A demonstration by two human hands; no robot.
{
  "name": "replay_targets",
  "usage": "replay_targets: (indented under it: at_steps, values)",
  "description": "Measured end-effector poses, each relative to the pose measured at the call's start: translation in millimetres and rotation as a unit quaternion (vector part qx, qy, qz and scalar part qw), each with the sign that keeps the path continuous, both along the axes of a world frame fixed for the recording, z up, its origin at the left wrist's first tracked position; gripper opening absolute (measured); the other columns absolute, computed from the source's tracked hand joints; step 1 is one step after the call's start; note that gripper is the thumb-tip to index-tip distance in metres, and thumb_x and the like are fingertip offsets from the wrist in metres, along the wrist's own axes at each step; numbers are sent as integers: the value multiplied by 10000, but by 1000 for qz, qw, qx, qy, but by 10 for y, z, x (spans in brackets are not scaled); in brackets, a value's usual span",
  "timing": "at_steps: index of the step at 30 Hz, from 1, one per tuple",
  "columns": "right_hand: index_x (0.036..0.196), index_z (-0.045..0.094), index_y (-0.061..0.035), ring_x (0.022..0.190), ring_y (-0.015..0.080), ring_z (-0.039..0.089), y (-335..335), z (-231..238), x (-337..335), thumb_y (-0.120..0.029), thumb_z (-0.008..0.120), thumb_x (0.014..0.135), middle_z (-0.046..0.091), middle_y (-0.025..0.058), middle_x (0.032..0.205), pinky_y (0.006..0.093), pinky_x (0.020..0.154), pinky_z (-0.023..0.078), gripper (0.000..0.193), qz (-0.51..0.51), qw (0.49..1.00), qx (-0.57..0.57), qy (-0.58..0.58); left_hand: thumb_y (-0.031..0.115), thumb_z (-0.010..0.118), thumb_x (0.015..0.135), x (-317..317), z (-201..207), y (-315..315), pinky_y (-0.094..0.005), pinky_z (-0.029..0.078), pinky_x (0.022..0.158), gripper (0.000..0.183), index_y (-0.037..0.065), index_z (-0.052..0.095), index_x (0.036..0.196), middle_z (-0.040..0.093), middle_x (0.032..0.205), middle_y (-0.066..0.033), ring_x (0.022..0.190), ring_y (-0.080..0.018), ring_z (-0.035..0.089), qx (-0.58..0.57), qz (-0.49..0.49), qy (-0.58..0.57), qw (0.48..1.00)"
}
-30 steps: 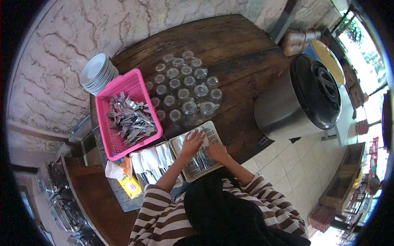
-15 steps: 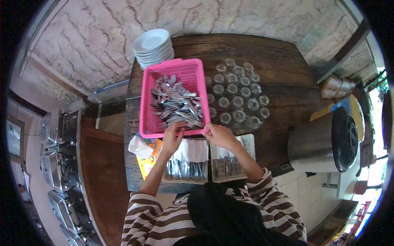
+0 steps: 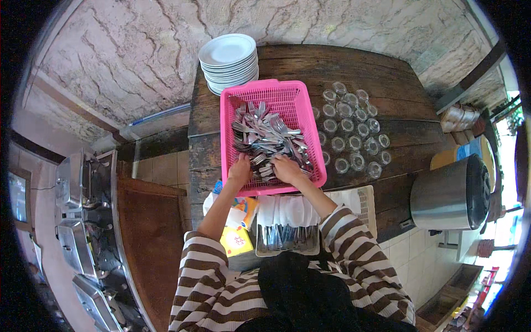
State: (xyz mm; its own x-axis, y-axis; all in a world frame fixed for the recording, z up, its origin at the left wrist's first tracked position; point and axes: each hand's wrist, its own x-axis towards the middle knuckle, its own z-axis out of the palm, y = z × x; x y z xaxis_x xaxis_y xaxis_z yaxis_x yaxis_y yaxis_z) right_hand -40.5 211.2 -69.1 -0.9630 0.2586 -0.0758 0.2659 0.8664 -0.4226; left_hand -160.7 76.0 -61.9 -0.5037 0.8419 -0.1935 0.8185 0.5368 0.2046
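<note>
A pink plastic basket [image 3: 317, 133] stands tilted toward me on the table, holding a heap of metal forks [image 3: 265, 135]. Both hands reach over its near rim into the front of the heap. My left hand [image 3: 240, 171] is at the near left corner, its fingers bent closed around forks. My right hand [image 3: 288, 170] lies a little to the right, fingers curled over more forks; the fingertips of both are partly hidden. Just below the basket, a beige tray [image 3: 318, 246] contains wrapped or sorted cutlery [image 3: 287, 237] beside white napkins [image 3: 287, 210].
A stack of white plates [image 3: 228, 52] rises behind the basket. Several upturned glasses [image 3: 354, 124] stand to its right on the dark wooden table [image 3: 409, 133]. A second tray [image 3: 366, 210] lies by my right forearm, a yellow packet [image 3: 237, 240] by my left. A large metal pot [image 3: 442, 193] is far right.
My hands have left the basket's near rim and moved inside among the forks. The view has shifted, so the basket and table appear farther right.
</note>
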Motion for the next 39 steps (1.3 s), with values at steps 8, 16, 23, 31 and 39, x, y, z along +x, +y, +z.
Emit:
replay_targets:
  at_steps: [8, 16, 23, 31, 39]
  values:
    - [821, 594, -124, 764, 258, 555, -162, 32, -230, -166, 496, 691, 474, 142, 952, 371, 595, 463, 169, -34, 993, 116, -13, 0, 481, 670, -86, -17, 14, -356, 481, 610, 206, 10, 422, 867, 467, 918, -152, 747, -298, 556, 50, 13, 25, 998]
    - [817, 584, -49, 674, 259, 580, -167, 23, -269, -106, 462, 691, 560, 147, 791, 353, 559, 469, 185, 31, 971, 222, -81, 20, 482, 674, -120, -70, -17, -361, 485, 597, 171, 17, 450, 842, 498, 885, -138, 734, -305, 562, 71, -16, 30, 997]
    - [888, 522, -16, 676, 298, 574, -207, 159, -266, -90, 421, 719, 565, 168, 691, 376, 560, 466, 210, 57, 982, 173, -59, 83, 498, 671, -112, 120, -36, -370, 476, 597, 105, 52, 542, 761, 565, 800, -116, 713, -273, 575, 43, 1, 34, 998]
    - [908, 507, -11, 734, 306, 564, -133, 144, -182, -59, 501, 664, 563, 178, 744, 393, 629, 466, 249, 62, 980, 156, -108, 108, 494, 682, -227, 442, -120, -382, 452, 605, 120, 56, 550, 773, 560, 774, -142, 705, -317, 547, 179, 0, -43, 983]
    - [852, 570, -26, 785, 283, 564, -123, 61, -136, -131, 444, 724, 573, 158, 833, 373, 664, 460, 208, 74, 968, 210, -116, 78, 491, 743, -152, 1193, -199, -370, 431, 595, 109, 42, 498, 846, 536, 795, -143, 677, -320, 535, 492, 43, -51, 868]
